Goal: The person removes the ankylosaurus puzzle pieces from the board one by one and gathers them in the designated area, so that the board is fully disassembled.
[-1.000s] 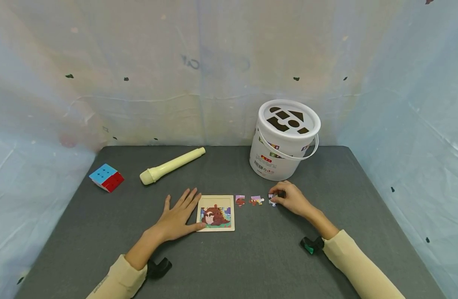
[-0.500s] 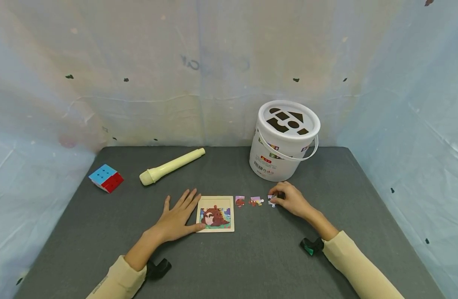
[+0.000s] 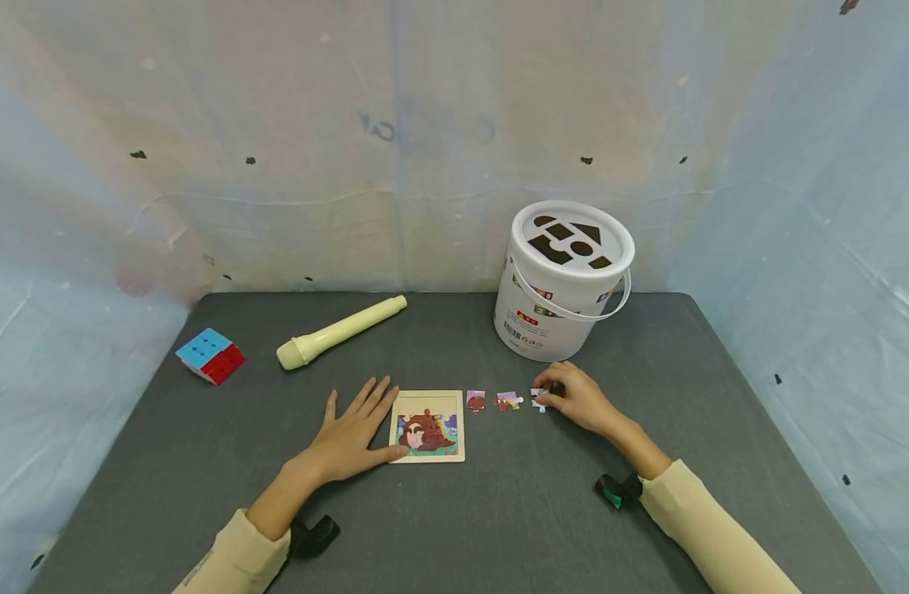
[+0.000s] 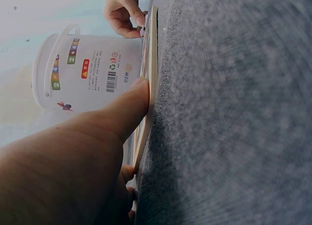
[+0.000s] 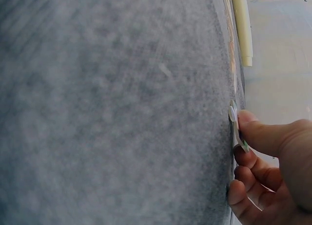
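My left hand (image 3: 349, 441) lies with fingers spread at the left side of a wooden jigsaw tray (image 3: 427, 398), its thumb resting on the lower left corner and its index fingertip at the upper left. A red dinosaur picture fills the lower part of the tray. To the right, my right hand (image 3: 579, 398) pinches a small jigsaw piece (image 5: 238, 128) between thumb and fingers, low at the table top. Between the tray and that hand lie two more pieces, a purple and red one (image 3: 475, 401) and a purple one with yellow and red (image 3: 508, 401).
A white bucket (image 3: 532, 322) with shape holes in its lid stands behind the right hand. At the back left lies a pale yellow toy microphone (image 3: 343, 332). A blue and red puzzle cube (image 3: 211, 355) sits near the grey table's (image 3: 462, 528) left edge.
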Demonstrator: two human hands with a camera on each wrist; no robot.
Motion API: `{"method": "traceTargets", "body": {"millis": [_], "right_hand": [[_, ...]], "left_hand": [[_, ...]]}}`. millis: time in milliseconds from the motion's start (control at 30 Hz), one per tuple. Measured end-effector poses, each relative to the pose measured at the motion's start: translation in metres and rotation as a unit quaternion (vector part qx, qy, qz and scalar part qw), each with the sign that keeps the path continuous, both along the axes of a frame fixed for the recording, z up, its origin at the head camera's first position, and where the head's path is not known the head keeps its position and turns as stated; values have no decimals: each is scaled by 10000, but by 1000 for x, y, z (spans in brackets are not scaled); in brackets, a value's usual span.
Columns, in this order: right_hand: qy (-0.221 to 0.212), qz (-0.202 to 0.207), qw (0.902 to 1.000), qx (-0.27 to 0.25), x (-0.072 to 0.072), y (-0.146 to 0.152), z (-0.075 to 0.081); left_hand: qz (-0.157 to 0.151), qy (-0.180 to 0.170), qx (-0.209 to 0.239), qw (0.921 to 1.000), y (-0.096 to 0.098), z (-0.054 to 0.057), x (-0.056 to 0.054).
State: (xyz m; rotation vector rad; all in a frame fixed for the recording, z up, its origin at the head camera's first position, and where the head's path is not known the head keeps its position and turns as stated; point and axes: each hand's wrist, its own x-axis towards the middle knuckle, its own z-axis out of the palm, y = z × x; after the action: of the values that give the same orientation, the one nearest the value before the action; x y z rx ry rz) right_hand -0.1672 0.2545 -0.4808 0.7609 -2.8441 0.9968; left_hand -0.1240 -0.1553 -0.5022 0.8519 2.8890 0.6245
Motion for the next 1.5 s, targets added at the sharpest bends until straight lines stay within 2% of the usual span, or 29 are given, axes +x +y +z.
{"method": "traceTargets", "body": {"millis": [200, 500, 700, 800, 933, 1033, 1133, 1300, 1500], "right_hand": [[0, 7, 10000, 11, -1, 1, -3], [-48, 8, 10000, -4, -1, 1, -5], [-53, 59, 10000, -48, 0, 1, -4], [-66, 103, 9999, -29, 1, 0, -2], [52, 175, 9995, 246, -1, -6, 6], [176, 300, 9987, 377, -5, -20, 16], [131, 614, 9979, 164, -9, -43, 23], [-288, 1291, 9909, -247, -13, -89, 27], [-787, 2028, 9743, -591, -14, -140, 26]], "left_hand": [[55, -76, -159, 9998, -2, -5, -1], [9, -52, 48, 10000, 0, 0, 2], [42, -110, -175, 9998, -1, -3, 1], [28, -124, -98, 9999, 1, 1, 2], [47, -196, -151, 9997, 2, 8, 3], [82, -207, -270, 9994, 2, 8, 2], [96, -186, -261, 9994, 1, 9, 2], [89, -151, -269, 9995, 2, 10, 2], [104, -115, -346, 9993, 2, 8, 1]]}}
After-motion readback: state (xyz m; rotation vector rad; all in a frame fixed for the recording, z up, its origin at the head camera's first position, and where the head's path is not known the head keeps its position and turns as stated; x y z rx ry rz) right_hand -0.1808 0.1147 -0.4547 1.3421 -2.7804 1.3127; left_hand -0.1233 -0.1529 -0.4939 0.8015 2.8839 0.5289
